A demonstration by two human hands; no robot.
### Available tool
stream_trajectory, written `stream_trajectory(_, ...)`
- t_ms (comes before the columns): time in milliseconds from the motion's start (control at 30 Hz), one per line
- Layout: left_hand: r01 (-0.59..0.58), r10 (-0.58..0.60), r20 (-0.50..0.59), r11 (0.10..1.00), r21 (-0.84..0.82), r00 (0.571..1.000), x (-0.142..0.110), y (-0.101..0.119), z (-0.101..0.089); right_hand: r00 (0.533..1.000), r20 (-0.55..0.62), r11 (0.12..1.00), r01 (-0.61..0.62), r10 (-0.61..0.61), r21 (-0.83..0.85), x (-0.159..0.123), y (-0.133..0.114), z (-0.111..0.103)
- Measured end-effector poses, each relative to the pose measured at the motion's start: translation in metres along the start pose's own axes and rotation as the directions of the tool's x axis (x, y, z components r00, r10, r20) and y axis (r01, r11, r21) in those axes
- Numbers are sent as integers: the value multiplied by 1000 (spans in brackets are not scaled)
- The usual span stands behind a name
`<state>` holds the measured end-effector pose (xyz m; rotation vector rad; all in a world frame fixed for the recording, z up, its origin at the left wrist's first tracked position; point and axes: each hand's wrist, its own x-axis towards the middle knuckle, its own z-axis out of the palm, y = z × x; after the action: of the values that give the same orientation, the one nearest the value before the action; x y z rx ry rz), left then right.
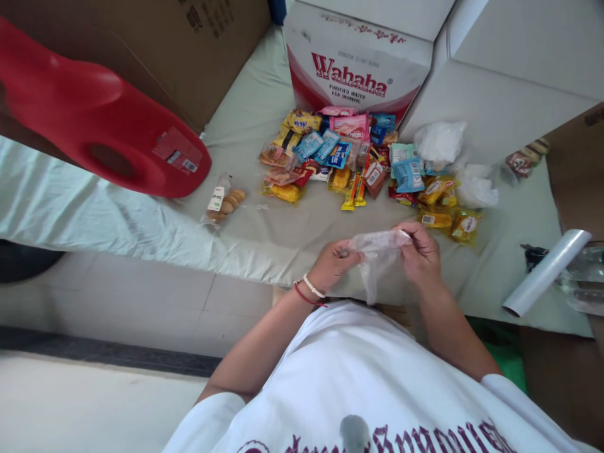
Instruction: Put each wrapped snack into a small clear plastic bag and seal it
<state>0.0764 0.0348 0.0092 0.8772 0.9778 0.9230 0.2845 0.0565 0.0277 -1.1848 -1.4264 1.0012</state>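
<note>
A thin clear plastic bag (pixel 377 251) is stretched between my two hands, just over the near edge of the covered table. My left hand (pixel 333 267), with a white bead bracelet and a red cord at the wrist, pinches one end of its rim. At the other end, my right hand (pixel 419 251) grips the rim between thumb and fingers. The lower part of the bag hangs down crumpled. Beyond my hands lies a pile of small wrapped snacks (pixel 325 148) in yellow, blue, pink and red packets. Two yellow packets (pixel 436 219) lie close to my right hand.
A Wahaha carton (pixel 353 69) stands behind the snacks, beside white boxes (pixel 495 94). Left are a red jug (pixel 117 126) and a packet of round biscuits (pixel 231 200). Crumpled white plastic bags (pixel 441 141) lie right of the pile. A plastic film roll (pixel 547 274) rests far right.
</note>
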Motion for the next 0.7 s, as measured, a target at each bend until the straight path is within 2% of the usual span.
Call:
stream_trajectory(67, -112, 125, -216, 991, 70, 968, 0, 1, 0, 997, -3, 997, -82, 82, 14, 3, 4, -3)
stream_trajectory(100, -152, 171, -279, 985, 86, 945, 0, 1, 1, 992, 23, 991, -127, 126, 47, 3, 7, -1)
stream_trajectory(200, -232, 219, -338, 973, 3, 915, 1, 2, 9, 961, 116, 958, -263, 250, 112, 1, 14, 13)
stream_trajectory(300, -249, 143, -382, 937, -245, 913, 5, 3, 9, 913, 74, 899, -408, 401, 158, 0, 20, 27)
stream_trajectory(400, -133, -57, -383, 883, -451, 922, 13, 5, -6, 851, 73, 802, -516, 520, 300, 3, 19, 28)
stream_trajectory(500, 78, -223, -318, 909, -409, 922, 27, 8, -28, 752, 204, 683, -656, 626, 321, 8, 12, 16)
stream_trajectory(533, 125, -247, -302, 919, -373, 921, 32, 10, -36, 707, 260, 639, -707, 658, 304, 11, 10, 10)
stream_trajectory(600, 140, -232, -324, 949, -283, 917, 41, 15, -49, 627, 349, 569, -779, 697, 264, 17, 7, -1)
stream_trajectory(633, 126, -202, -354, 966, -226, 913, 45, 18, -54, 608, 366, 552, -793, 704, 255, 21, 7, -7)
stream_trajectory(700, 146, -173, -386, 984, -98, 906, 49, 25, -61, 616, 360, 553, -788, 701, 271, 27, 8, -13)
